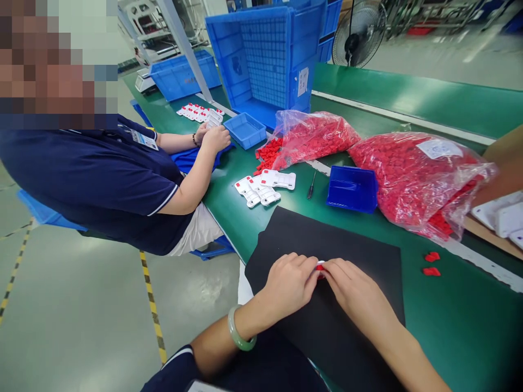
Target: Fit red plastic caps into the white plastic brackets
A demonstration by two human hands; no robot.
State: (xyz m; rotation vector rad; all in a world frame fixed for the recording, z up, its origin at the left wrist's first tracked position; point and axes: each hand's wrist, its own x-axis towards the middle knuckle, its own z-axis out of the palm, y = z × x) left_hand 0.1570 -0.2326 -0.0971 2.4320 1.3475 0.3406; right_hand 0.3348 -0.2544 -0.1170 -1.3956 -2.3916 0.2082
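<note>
Your left hand and right hand meet over the black rectangular mat at the near edge of the green table, fingertips of both pinched on one small white plastic piece with a red insert. A pale green bangle sits on your left wrist. Beyond the mat lie a cluster of white plastic plates, a small screwdriver and a small dark blue tray. Two clear bags of red parts lie far right; the nearer one carries a white label too small to read. A label on the large upturned blue crate is also illegible. At left, a co-worker's hands handle more white plates.
</note>
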